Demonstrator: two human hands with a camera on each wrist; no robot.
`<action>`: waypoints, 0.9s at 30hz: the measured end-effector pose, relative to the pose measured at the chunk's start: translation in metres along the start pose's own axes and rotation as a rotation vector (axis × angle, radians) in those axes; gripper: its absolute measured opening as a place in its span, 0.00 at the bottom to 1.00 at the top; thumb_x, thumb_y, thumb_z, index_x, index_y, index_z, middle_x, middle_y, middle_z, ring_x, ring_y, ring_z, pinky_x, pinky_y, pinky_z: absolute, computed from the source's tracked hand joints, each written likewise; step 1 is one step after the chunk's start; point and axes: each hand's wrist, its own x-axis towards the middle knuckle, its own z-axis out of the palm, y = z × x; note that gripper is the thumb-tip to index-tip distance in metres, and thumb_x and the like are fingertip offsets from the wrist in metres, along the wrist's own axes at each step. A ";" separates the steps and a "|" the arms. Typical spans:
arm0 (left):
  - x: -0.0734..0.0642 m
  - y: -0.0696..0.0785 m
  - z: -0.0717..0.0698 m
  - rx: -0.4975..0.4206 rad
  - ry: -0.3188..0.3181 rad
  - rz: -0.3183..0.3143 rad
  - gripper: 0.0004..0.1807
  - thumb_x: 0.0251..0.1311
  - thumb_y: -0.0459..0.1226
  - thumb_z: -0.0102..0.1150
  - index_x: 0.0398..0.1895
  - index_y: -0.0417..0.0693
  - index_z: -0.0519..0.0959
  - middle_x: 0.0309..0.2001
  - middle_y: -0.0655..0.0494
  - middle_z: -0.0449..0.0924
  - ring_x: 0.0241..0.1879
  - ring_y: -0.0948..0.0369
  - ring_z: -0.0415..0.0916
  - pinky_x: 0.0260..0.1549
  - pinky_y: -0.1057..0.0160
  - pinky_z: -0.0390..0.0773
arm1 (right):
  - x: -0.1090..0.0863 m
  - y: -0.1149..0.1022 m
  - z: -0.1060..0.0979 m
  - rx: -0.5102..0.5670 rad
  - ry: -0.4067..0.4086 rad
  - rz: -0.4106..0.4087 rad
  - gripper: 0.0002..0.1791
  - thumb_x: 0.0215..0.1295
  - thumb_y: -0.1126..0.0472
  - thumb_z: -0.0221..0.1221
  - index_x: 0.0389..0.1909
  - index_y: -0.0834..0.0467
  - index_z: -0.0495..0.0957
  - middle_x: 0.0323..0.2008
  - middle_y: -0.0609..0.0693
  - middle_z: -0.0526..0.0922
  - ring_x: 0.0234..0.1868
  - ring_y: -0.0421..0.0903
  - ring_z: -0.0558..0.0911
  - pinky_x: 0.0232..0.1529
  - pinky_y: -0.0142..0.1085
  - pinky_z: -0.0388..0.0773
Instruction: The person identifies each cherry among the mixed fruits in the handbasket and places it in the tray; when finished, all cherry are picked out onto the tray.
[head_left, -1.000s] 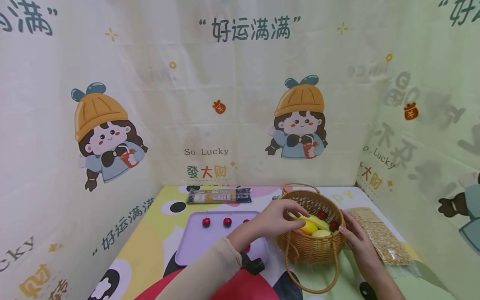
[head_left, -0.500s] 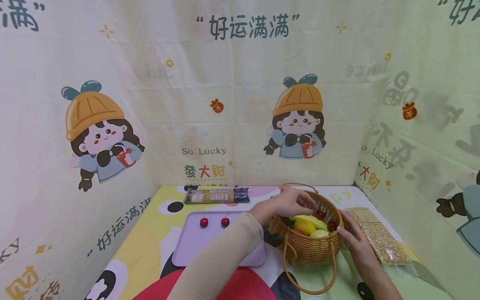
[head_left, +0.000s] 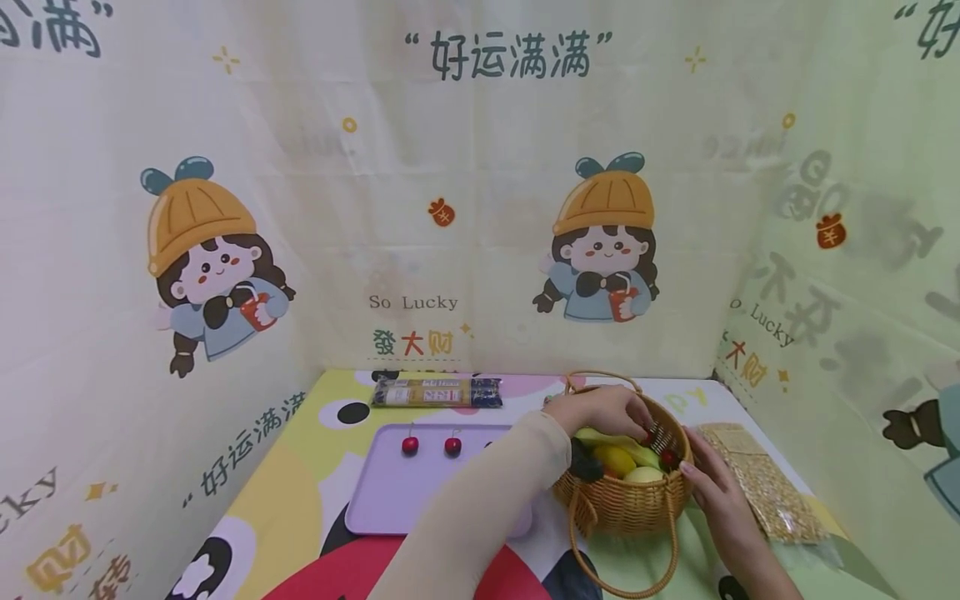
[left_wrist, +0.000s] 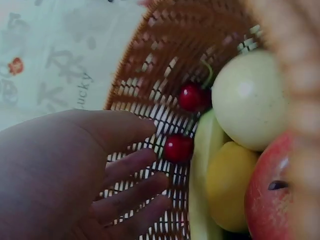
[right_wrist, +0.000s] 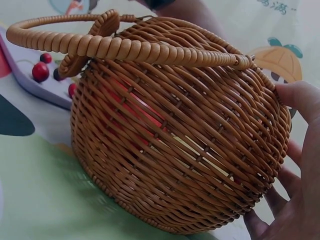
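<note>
A wicker basket point(head_left: 622, 510) with rope-like handles stands at the right of the table. My left hand point(head_left: 607, 412) reaches over its far rim. In the left wrist view the left hand's thumb and fingers are apart beside a red cherry point(left_wrist: 178, 148), not closed on it. A second cherry point(left_wrist: 194, 96) lies against the wicker wall. Also in the basket are a banana point(left_wrist: 200, 170), a yellow fruit point(left_wrist: 231, 185), a pale round fruit point(left_wrist: 249, 100) and a red fruit point(left_wrist: 272, 195). My right hand point(right_wrist: 295, 180) grips the basket's right side, thumb at the rim.
Left of the basket lies a purple tray point(head_left: 390, 504) with cherries on it, including one cherry point(head_left: 409, 446) near its back edge; my left sleeve hides part of the tray. Long packets point(head_left: 437, 392) lie behind it. A clear bag of grain point(head_left: 761, 483) lies right of the basket.
My left hand has moved right and down, from above the basket's left side to the cherries at its far inner wall. The right hand keeps its hold on the basket.
</note>
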 end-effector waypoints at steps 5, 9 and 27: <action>0.011 0.002 0.003 0.064 0.008 -0.018 0.17 0.77 0.45 0.68 0.64 0.58 0.89 0.58 0.70 0.89 0.54 0.74 0.82 0.54 0.77 0.78 | -0.001 0.001 -0.001 0.015 0.000 -0.007 0.35 0.92 0.57 0.45 0.93 0.43 0.48 0.90 0.45 0.49 0.68 0.15 0.68 0.58 0.17 0.71; 0.015 0.004 0.004 0.102 -0.001 -0.033 0.18 0.77 0.45 0.68 0.66 0.59 0.87 0.61 0.68 0.87 0.55 0.73 0.80 0.54 0.76 0.77 | 0.000 0.002 -0.001 0.019 -0.002 -0.003 0.35 0.92 0.57 0.45 0.92 0.43 0.49 0.90 0.44 0.50 0.68 0.16 0.68 0.58 0.17 0.71; 0.019 0.013 0.018 0.137 -0.113 -0.125 0.12 0.77 0.44 0.66 0.59 0.61 0.91 0.50 0.71 0.87 0.43 0.70 0.78 0.42 0.74 0.77 | -0.001 0.001 0.000 -0.001 0.006 0.008 0.35 0.92 0.56 0.45 0.92 0.42 0.48 0.90 0.48 0.47 0.68 0.16 0.67 0.58 0.18 0.71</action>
